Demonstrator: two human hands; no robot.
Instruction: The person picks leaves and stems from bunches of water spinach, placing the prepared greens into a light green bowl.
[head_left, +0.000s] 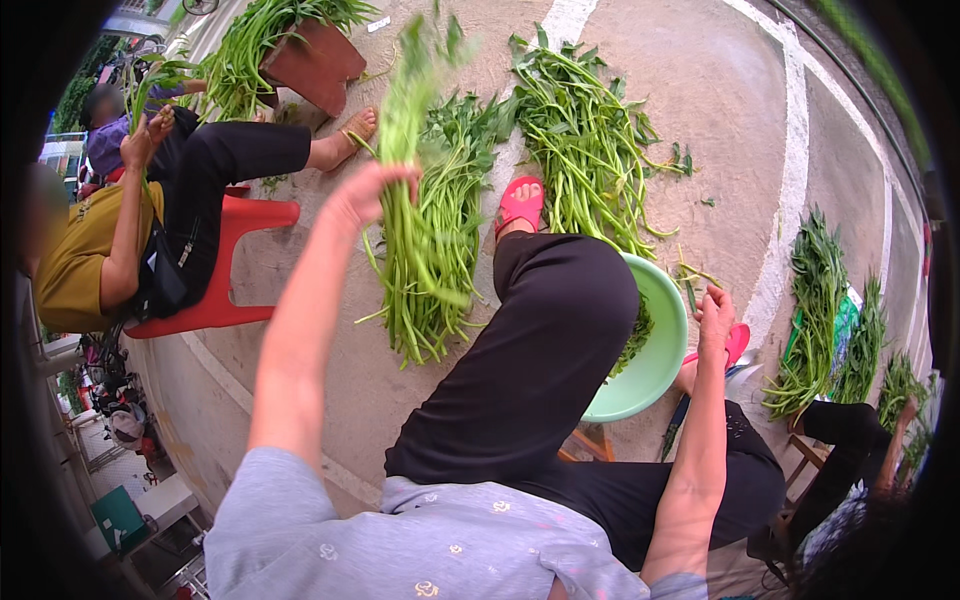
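Observation:
My left hand (373, 192) grips a bunch of long-stemmed leafy greens (403, 127), which look like water spinach. The leafy tops are blurred and point away from me. Beneath that bunch lies a pile of the same greens (457, 202) on the concrete ground. My right hand (715, 311) is beside the rim of a light green plastic basin (670, 349), its fingers curled. A thin stem (697, 273) appears at those fingertips; whether it is held or lies behind them is unclear. Leafy bits (636, 341) sit in the basin, partly hidden by my knee.
A larger heap of greens (581, 135) lies ahead of my red sandal (521, 202). At left, a person sits on a red plastic stool (247, 225), holding greens. More greens top a reddish-brown block (315, 64). Bundles (814, 300) lie at right, near another person. A knife (675, 427) is by the basin.

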